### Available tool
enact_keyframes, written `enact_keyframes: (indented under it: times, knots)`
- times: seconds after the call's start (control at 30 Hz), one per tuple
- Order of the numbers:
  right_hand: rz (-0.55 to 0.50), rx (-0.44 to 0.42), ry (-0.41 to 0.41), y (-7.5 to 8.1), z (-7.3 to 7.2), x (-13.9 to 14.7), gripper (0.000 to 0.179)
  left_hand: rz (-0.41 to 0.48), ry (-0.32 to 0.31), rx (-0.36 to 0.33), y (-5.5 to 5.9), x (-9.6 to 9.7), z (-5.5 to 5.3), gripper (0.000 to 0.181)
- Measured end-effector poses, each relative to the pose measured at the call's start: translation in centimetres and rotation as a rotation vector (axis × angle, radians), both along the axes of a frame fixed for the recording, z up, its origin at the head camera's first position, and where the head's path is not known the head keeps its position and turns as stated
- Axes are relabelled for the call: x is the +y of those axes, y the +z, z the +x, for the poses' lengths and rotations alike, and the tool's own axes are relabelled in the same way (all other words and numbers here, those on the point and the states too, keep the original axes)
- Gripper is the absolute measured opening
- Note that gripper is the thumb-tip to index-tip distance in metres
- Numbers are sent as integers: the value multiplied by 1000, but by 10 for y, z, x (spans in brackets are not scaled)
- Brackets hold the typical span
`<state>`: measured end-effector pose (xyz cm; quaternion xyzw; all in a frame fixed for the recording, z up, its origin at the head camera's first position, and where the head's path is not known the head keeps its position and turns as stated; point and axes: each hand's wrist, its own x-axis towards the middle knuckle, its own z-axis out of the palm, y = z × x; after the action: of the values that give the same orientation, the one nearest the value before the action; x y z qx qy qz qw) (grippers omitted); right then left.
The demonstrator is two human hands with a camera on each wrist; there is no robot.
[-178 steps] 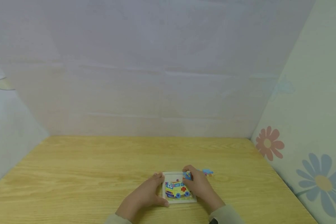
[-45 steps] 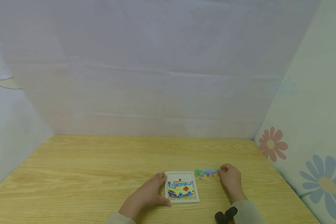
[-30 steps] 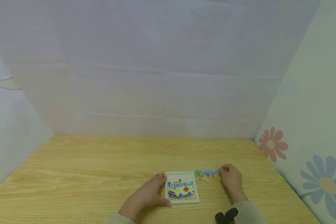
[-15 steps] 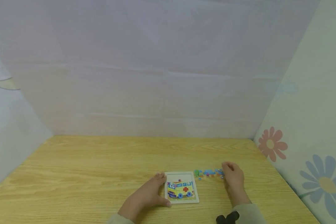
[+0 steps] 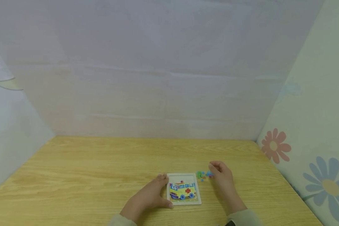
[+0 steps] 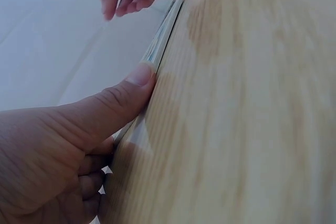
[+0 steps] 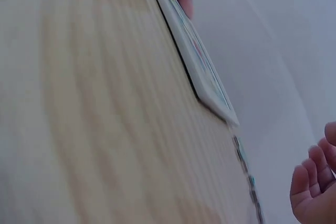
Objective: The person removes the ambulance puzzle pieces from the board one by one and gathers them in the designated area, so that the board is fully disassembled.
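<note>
A square white-framed jigsaw puzzle (image 5: 184, 190) lies flat on the table, its lower part showing a yellow ambulance and its upper strip bare. My left hand (image 5: 152, 193) holds the frame's left side, thumb at the near corner and fingers at the far one; the left wrist view shows the thumb (image 6: 123, 95) against its edge. Loose puzzle pieces (image 5: 200, 174) lie in a row just right of the frame. Over the row's right end is my right hand (image 5: 223, 179), fingers loosely bent. No piece shows between them in the wrist views; the hand hides part of the row.
A wooden table (image 5: 101, 169) carries everything. A pale back wall (image 5: 158, 94) and side walls close it in; the right wall (image 5: 313, 125) bears painted flowers. Wood surface extends left of and behind the puzzle.
My right hand earlier held a piece at the frame's upper right, then moved to the row's right end. It has now shifted left over the pieces. My left hand stays on the frame.
</note>
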<state>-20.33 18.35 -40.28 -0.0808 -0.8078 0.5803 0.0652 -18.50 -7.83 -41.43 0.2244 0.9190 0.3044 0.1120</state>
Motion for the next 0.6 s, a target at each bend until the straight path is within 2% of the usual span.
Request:
enact_keyframes:
  times: [0.2,0.37,0.47,0.6]
  knots:
    - [106,15,167,1,1,-26,22,2,4,-1,-3,0,-3,96]
    - [216,100,350,-2,0,-38,22,2,12,-1,-4,0,-5,96]
    - [254,158,458,-3,1,-43,25,7,12,-3,-5,0,-5,96]
    - [280,207,565,-4,2,-48,26,10,8,-6,-3,0,-3,95]
